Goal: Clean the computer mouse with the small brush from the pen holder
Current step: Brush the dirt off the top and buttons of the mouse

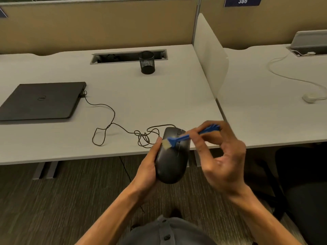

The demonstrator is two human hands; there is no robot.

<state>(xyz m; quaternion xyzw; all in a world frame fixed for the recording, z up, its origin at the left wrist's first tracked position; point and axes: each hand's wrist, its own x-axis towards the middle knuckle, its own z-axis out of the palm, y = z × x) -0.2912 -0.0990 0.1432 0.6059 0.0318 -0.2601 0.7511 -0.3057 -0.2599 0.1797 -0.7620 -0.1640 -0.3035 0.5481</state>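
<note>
Our right hand (222, 156) pinched the blue small brush (187, 137) near its handle end, lower centre-right of the frame, with the pale bristles laid against the upper left flank of the computer mouse (172, 156); we judged that this light fingertip hold let the brush flick freely across the shell. Our left hand (150, 165) was wrapped round the mouse from below and the left, thumb along its edge, lifting it off the bench (159, 96) and tilting its top toward us, probably so that dust would fall to the floor and the seams face the bristles. The mouse's cord (113, 124) trailed in loose loops across the bench toward the closed laptop (40, 101) at centre left, slack enough to allow the lift. The mesh pen holder (146, 62) stood upper centre, seemingly empty. The right hand and brush were blurred, so we could not tell exactly which fingers gripped it. The mouse's underside and the left hand's fingers behind it were hidden.
</note>
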